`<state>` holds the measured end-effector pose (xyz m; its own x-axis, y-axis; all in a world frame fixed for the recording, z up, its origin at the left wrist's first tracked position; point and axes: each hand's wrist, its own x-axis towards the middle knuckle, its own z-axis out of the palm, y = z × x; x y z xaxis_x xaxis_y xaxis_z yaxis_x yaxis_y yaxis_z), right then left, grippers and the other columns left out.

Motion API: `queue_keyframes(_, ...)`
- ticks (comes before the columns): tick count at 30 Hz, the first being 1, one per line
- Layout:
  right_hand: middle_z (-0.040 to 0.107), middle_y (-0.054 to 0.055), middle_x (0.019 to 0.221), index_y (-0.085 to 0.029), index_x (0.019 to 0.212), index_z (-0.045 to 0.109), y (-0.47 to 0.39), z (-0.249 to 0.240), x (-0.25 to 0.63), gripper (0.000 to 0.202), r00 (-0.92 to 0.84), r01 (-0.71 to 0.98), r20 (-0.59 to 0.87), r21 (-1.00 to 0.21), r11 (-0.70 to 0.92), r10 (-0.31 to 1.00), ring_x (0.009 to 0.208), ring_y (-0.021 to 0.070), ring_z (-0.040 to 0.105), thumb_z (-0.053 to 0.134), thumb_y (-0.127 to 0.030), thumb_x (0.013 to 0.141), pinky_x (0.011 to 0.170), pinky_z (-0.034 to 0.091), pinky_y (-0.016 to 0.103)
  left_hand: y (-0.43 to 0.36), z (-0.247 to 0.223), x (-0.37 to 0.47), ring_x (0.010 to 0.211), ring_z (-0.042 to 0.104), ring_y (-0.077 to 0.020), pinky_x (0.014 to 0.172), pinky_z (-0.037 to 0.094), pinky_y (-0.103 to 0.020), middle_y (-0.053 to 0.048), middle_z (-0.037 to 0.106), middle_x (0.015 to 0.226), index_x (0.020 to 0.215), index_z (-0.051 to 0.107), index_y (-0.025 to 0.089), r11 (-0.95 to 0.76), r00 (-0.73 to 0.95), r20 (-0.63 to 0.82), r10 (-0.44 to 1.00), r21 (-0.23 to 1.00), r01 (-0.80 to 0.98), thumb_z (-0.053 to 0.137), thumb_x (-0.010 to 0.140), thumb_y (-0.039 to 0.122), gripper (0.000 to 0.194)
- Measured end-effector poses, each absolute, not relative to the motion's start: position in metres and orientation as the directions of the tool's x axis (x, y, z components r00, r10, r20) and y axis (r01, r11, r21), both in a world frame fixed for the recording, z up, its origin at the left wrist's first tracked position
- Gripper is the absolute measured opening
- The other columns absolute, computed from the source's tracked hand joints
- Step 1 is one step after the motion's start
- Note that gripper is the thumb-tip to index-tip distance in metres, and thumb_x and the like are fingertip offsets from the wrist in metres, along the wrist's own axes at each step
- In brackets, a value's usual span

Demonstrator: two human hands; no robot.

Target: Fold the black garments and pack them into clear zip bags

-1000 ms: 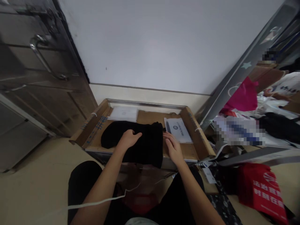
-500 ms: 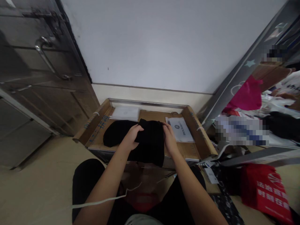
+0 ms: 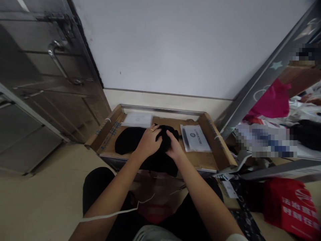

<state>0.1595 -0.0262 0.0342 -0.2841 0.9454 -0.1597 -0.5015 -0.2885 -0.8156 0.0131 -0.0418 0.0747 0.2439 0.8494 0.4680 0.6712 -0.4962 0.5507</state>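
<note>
A soft black cloth item [image 3: 160,162] lies bunched across the near edge of the cardboard-lined tray [image 3: 200,163]. My left hand [image 3: 149,140], with a ring on one finger, is curled over the top of the cloth. From the other side my right hand [image 3: 173,146] pinches a gathered fold, its thumb on top. Both hands are closed on the same cloth, close together. A rounded black cloth part [image 3: 127,140] rests flat to the left; whether it joins the bunched part is hidden. Behind the cloth are a white packet [image 3: 137,119] and, at right, a printed clear-plastic packet [image 3: 195,138].
A white wall [image 3: 160,50] rises behind the tray, with a metal door [image 3: 50,83] at left. On the right stands a cluttered shelf [image 3: 271,174] with a pink bag [image 3: 274,100]. A red bag [image 3: 288,204] sits below it. A white cord [image 3: 112,213] hangs near my left forearm.
My hands have come closer together, and the right has moved inward from the cloth's right edge. The cloth's upper part, flat before, is now gathered up between them. The view has shifted slightly.
</note>
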Motion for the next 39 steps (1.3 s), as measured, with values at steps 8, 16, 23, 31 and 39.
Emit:
queue_keyframes(8, 0.08, 0.003, 0.093, -0.022, 0.098, 0.072, -0.02, 0.027, 0.16, 0.034, -0.176, -0.531, -0.162, -0.815, -0.233, 0.971, 0.102, 0.0278, 0.073, 0.078, -0.041, 0.071, 0.095, 0.058, 0.043, -0.052, 0.061, 0.026, 0.15, 0.034, -0.0287, 0.124, 0.026, -0.053, -0.015, 0.044, 0.158, 0.141, 0.054, 0.016, -0.58, 0.454, 0.362, 0.814, 0.544, 0.607, 0.055, 0.074, 0.007, 0.067)
queue_keyframes(16, 0.078, 0.009, 0.085, -0.021, 0.086, 0.068, -0.007, 0.016, 0.18, 0.018, -0.173, -0.51, -0.215, -0.815, -0.274, 0.961, 0.099, 0.0337, 0.074, 0.067, -0.027, 0.07, 0.088, 0.061, 0.053, 0.041, 0.079, -0.068, 0.103, 0.065, -0.0241, 0.1, 0.048, -0.039, -0.009, 0.072, 0.105, 0.1, 0.072, 0.019, -0.383, 0.165, 0.409, 0.897, 0.535, 0.753, 0.05, 0.081, 0.011, 0.03)
queue_keyframes(23, 0.077, 0.005, 0.08, -0.021, 0.085, 0.065, -0.01, 0.014, 0.178, 0.02, -0.182, -0.517, -0.262, -0.795, -0.319, 0.948, 0.091, 0.0303, 0.075, 0.063, -0.02, 0.065, 0.083, 0.063, 0.049, 0.092, 0.056, -0.121, 0.11, 0.06, -0.0279, 0.1, 0.044, -0.037, -0.013, 0.064, 0.107, 0.094, 0.069, 0.017, -0.349, 0.332, 0.124, 0.935, 0.167, 0.922, 0.057, 0.078, 0.012, 0.021)
queue_keyframes(31, 0.078, 0.004, 0.084, -0.021, 0.092, 0.068, -0.013, 0.021, 0.174, 0.029, -0.169, -0.571, -0.328, -0.736, -0.364, 0.929, 0.086, 0.0274, 0.074, 0.076, -0.021, 0.065, 0.08, 0.062, 0.042, 0.074, 0.064, -0.1, 0.106, 0.063, -0.033, 0.09, 0.048, -0.042, -0.022, 0.062, 0.113, 0.113, 0.061, 0.011, -0.332, 0.327, 0.28, 0.903, -0.029, 0.943, 0.043, 0.096, 0.019, 0.027)
queue_keyframes(39, 0.077, 0.0, 0.09, -0.023, 0.098, 0.07, -0.032, 0.033, 0.165, 0.046, -0.066, -0.504, -0.211, -0.836, -0.215, 0.975, 0.085, 0.0229, 0.071, 0.087, -0.023, 0.056, 0.083, 0.057, 0.037, 0.035, 0.104, -0.042, 0.09, 0.068, -0.0272, 0.078, 0.048, -0.035, -0.016, 0.067, 0.098, 0.111, 0.059, 0.012, -0.408, 0.407, 0.301, 0.862, -0.063, 0.911, 0.042, 0.097, 0.017, 0.023)
